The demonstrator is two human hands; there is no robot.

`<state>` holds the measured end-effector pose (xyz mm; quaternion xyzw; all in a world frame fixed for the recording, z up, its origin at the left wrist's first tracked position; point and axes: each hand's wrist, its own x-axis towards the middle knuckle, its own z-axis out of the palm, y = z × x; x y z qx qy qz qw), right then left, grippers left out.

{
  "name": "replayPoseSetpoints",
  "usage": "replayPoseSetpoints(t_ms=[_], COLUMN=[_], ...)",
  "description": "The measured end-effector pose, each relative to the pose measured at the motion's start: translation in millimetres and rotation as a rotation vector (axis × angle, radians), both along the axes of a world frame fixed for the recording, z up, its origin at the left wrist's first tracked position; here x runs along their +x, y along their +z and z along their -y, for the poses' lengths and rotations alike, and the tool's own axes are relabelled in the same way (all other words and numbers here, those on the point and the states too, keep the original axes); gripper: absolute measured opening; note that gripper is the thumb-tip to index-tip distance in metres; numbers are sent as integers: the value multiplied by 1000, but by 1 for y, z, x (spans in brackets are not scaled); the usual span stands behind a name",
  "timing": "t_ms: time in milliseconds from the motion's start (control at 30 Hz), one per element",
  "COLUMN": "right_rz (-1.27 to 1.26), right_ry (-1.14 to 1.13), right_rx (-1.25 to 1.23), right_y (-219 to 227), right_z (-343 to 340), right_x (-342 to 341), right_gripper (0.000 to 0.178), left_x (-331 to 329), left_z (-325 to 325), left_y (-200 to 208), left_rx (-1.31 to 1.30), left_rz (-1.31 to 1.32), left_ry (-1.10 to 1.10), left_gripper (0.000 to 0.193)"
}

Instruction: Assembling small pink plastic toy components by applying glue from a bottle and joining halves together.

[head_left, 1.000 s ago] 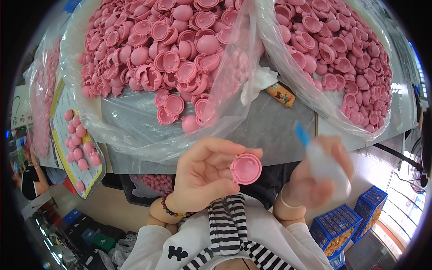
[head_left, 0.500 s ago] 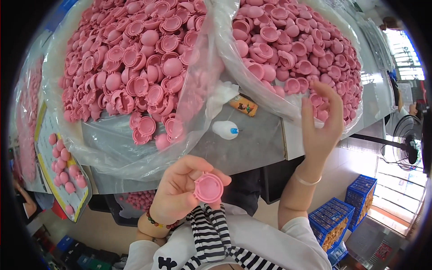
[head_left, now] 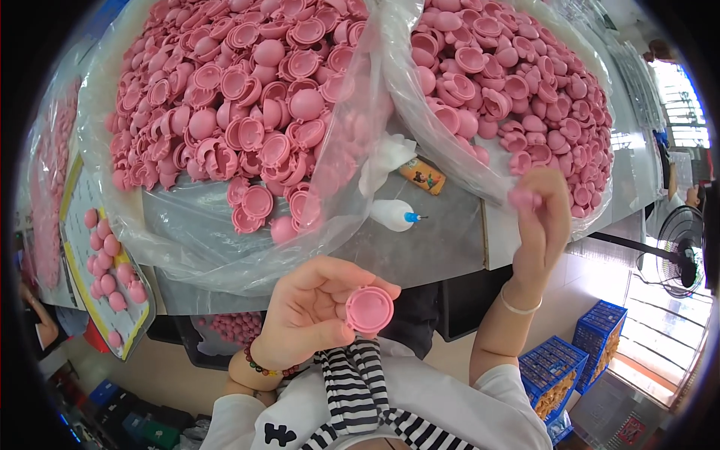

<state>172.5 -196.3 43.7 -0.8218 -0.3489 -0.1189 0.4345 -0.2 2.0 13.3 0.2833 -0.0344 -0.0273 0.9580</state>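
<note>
white bottle [head_left: 391, 215] and orange packet [head_left: 422, 178] lie between bags [head_left: 169, 259] of pink shells [head_left: 307, 105].

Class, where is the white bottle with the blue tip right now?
In the head view, the white bottle lies on the grey table slightly right of centre, below the orange packet and right of the left bag.

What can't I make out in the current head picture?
All in the head view:
- Back of the pink cup in the left hand: turned away from the camera.
- Exact shape of the pink piece in the right hand: small, blurred, partly covered by that hand.
- Far part of the dark bin: hidden by the table.
- Most of the person at far left: cut off by the dark fisheye rim.
</note>
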Motion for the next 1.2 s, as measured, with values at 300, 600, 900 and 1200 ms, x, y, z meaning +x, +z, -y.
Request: replayPoseSetpoints(t_ms=[300, 600, 900, 1200], right_rz=[-405, -228, -253, -283], right_ry=[220, 40, 379, 421], right_rx=[-337, -384, 127, 79], right_y=[0, -2, 2, -11], right_z=[-21, -22, -36, -29], right_x=[-37, -46, -69, -71], right_gripper=[31, 36, 30, 34], left_x=[6, 3, 6, 12], left_z=[8, 5, 10, 12], left_y=[10, -1, -1, -4], left_rx=[136, 399, 818, 938], left_rz=[-207, 12, 65, 98], left_ry=[113, 177, 348, 434], left_gripper=[47, 44, 36, 39])
